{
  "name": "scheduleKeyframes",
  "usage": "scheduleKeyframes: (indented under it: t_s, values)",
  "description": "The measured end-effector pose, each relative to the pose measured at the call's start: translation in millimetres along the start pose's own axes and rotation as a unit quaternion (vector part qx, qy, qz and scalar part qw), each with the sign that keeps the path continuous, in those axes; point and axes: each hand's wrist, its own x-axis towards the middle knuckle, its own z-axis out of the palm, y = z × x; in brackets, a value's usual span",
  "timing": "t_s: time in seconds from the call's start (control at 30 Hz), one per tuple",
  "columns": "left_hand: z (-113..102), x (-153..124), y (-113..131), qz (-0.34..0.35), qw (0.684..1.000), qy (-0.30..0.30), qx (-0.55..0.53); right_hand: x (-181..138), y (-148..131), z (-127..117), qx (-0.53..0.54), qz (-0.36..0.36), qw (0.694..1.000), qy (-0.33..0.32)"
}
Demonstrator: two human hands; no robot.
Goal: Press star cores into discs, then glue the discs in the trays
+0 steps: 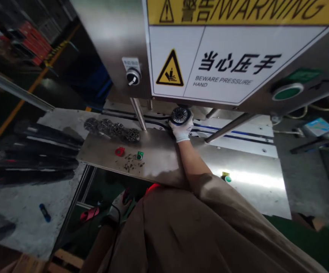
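Observation:
My right hand [181,131], in a white glove, reaches under the press head. Its fingers wrap round the sides of a round metal part with radial fins [180,115], which faces up. Whether that part rests on something beneath is hidden. My left hand [121,204], also gloved, hangs low beside my body, below the bench edge. Its fingers curve loosely with a dark gap between them, and I see nothing held. Left of my right hand, several similar finned metal parts [118,129] stand in a row on the steel bench [161,151].
A steel press housing [110,38] with a warning sign [218,60] overhangs the bench on metal posts [138,114]. Red [120,151] and green [139,156] buttons sit near dark debris [130,163]. Black cylinders [39,155] lie on a side table [28,212] with a blue object [44,212].

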Motion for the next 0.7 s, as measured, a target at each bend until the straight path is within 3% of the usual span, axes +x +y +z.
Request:
scheduleKeyframes:
  t_s: [0.1, 0.17, 0.23, 0.33, 0.4, 0.5, 0.63, 0.7]
  values:
    - [5, -19, 35, 0.046, 0.995, 0.029, -0.084, -36, -34, -17, 0.01, -0.081, 0.994, -0.074]
    - [4, -35, 69, 0.105, 0.971, 0.082, -0.198, -75, -64, -31, 0.048, -0.155, 0.975, -0.155]
    - [-3, -47, 100, 0.18, 0.902, 0.171, -0.354, -115, -95, -47, 0.084, -0.227, 0.942, -0.234]
    - [-19, -65, 121, 0.232, 0.761, 0.285, -0.535, -167, -139, -68, 0.111, -0.332, 0.879, -0.323]
    - [-24, -85, 117, 0.232, 0.698, 0.3, -0.608, -198, -162, -77, 0.139, -0.388, 0.832, -0.372]
    - [-13, -133, 97, 0.199, 0.639, 0.308, -0.676, -244, -182, -86, 0.184, -0.426, 0.752, -0.468]
    - [20, -202, 64, 0.146, 0.578, 0.328, -0.733, -304, -197, -98, 0.278, -0.365, 0.606, -0.65]
    - [37, -233, 49, 0.127, 0.559, 0.366, -0.733, -328, -211, -108, 0.301, -0.351, 0.556, -0.691]
